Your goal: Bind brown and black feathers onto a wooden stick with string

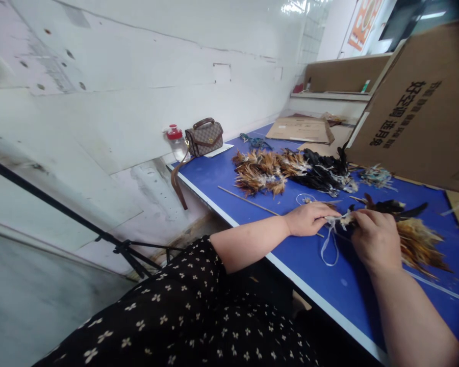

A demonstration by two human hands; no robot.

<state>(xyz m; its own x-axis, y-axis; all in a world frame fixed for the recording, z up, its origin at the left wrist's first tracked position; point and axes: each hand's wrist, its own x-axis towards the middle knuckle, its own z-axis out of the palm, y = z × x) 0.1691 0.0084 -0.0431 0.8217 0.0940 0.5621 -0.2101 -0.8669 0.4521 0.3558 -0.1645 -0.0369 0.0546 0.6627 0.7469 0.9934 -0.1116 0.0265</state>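
Between my two hands, over the blue tabletop, a white ribbon is stretched, with one loop hanging down. My left hand is closed, pinching the ribbon's left part between thumb and fingers. My right hand is closed at the ribbon's other end, by the quill ends of a feather bundle; its fingertips are partly hidden. Brown and golden feathers spread out to the right behind that hand, and dark feathers lie just above it. A thin stick lies left of my left hand.
Brown feather bundles and black feather bundles lie farther back on the blue table. A handbag and red-capped bottle stand by the wall. A large cardboard sheet rises at right; a black tripod stands left.
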